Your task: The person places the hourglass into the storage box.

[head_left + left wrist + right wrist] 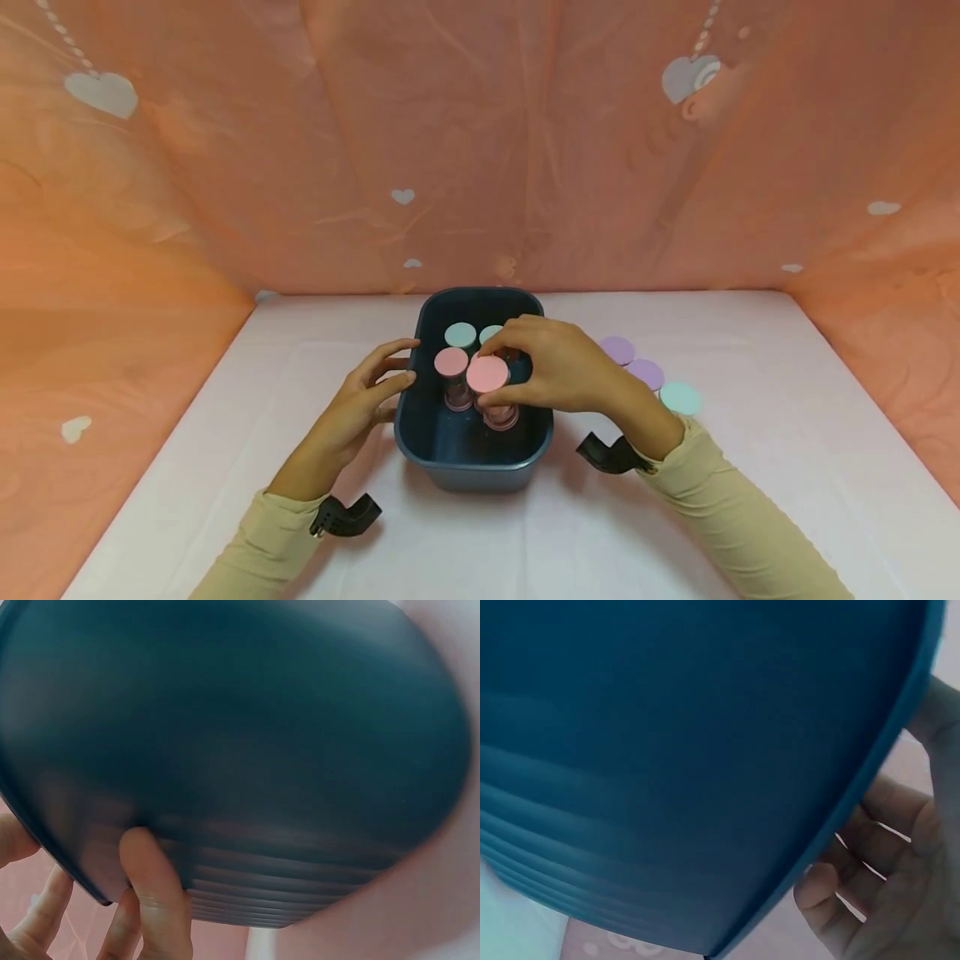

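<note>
A dark blue plastic bin (472, 477) stands on the table with several small clear jars inside. My right hand (562, 367) reaches over its right rim and pinches a pink-lidded jar (487, 375) by the lid, tilted within the bin. Beside it stands another pink-lidded jar (451, 362); farther back are a mint-lidded jar (461, 335) and a second one, partly covered by my fingers. My left hand (360, 404) touches the bin's left side with extended fingers. In the left wrist view, the thumb (154, 892) lies against the outer wall. The right wrist view hides the held jar behind the bin wall (667, 787).
To the right of the bin, partly behind my right forearm, are two purple-lidded jars (618, 350) and a mint-lidded jar (681, 398). A white cloth (465, 550) covers the table. Orange-pink sheets with hearts (480, 150) enclose its back and sides.
</note>
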`<state>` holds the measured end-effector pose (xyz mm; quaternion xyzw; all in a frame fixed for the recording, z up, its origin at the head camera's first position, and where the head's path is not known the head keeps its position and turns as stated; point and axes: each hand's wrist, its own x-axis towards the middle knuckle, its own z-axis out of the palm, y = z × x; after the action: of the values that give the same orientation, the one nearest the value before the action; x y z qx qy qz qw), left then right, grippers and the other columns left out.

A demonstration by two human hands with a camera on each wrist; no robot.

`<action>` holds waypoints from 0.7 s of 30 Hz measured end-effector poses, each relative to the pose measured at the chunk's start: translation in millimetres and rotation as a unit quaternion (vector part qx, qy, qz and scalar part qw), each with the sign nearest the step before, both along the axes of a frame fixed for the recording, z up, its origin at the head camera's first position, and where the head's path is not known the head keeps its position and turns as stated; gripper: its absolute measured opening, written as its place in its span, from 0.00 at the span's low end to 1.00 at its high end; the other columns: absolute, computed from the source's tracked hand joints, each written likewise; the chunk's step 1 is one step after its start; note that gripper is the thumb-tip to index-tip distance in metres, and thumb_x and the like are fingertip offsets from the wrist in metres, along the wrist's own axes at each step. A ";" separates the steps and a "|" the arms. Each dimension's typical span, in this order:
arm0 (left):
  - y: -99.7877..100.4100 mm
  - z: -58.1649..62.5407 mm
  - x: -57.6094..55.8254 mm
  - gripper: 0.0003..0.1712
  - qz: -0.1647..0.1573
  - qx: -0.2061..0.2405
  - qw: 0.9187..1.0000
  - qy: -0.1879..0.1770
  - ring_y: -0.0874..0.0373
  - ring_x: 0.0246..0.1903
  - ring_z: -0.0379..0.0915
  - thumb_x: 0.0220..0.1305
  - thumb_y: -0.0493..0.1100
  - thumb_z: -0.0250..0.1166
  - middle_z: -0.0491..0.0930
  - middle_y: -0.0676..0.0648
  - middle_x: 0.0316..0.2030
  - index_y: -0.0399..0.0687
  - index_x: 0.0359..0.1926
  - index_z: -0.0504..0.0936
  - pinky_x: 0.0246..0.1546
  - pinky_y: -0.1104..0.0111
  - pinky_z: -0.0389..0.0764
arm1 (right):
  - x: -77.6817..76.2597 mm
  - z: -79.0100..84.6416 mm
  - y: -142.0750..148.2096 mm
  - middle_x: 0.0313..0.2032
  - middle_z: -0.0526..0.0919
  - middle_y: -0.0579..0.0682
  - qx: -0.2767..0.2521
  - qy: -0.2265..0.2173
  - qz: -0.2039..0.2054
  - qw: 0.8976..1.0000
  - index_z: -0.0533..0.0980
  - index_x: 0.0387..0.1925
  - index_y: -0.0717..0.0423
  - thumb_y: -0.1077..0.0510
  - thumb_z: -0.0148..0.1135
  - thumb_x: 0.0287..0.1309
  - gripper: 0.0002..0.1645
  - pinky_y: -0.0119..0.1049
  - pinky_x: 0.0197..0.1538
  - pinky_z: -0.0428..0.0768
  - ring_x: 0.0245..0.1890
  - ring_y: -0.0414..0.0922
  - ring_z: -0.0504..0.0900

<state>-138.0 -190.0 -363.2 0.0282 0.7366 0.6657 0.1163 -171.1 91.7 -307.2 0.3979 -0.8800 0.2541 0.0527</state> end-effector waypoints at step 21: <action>-0.1 -8.2 -4.5 0.29 0.000 -0.005 1.000 0.002 0.45 0.59 0.68 0.71 0.47 0.58 0.62 0.40 0.64 0.56 0.71 0.65 0.52 0.56 0.75 | -16.3 -25.5 -19.9 0.32 0.78 0.35 0.063 0.003 0.025 0.998 0.83 0.42 0.36 0.31 0.75 0.43 0.26 0.30 0.38 0.74 0.36 0.36 0.78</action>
<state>-142.5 -190.0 -371.3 0.0288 0.7401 0.6619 0.1150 -187.4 71.8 -332.7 0.4231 -0.8838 0.1980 0.0240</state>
